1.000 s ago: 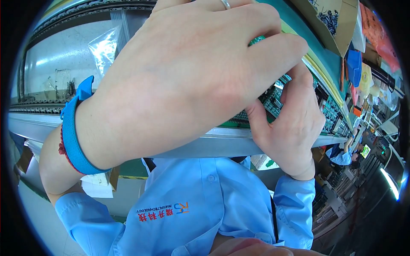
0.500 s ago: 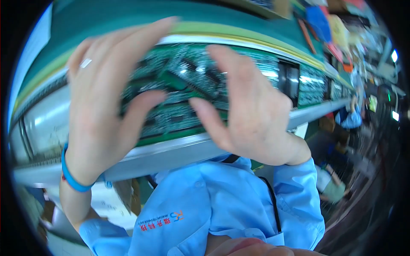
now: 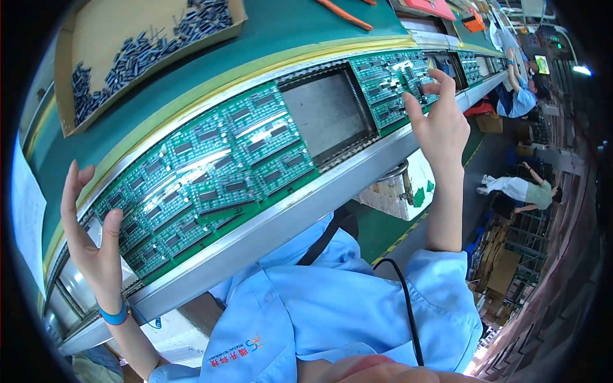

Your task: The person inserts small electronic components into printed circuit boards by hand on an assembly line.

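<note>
A large green circuit board panel lies in the metal conveyor track, with a smaller green board resting askew on top of it. My left hand, with a blue band at the wrist, hovers at the panel's left end; its thumb and fingers are spread and hold nothing. Further right, my right hand reaches over a second green panel. Its thumb and fingers are apart around a dark strip-like part on that panel; I cannot tell whether they touch it.
Beyond the track, a shallow cardboard box holds many small dark cylindrical parts with leads. Orange-handled pliers lie on the green bench top. A metal rail edges the near side. Other people work farther right.
Both hands were close together over one panel. They have parted, the left toward the panel's left end and the right to the second panel. The view has shifted, bringing the parts box into sight.
</note>
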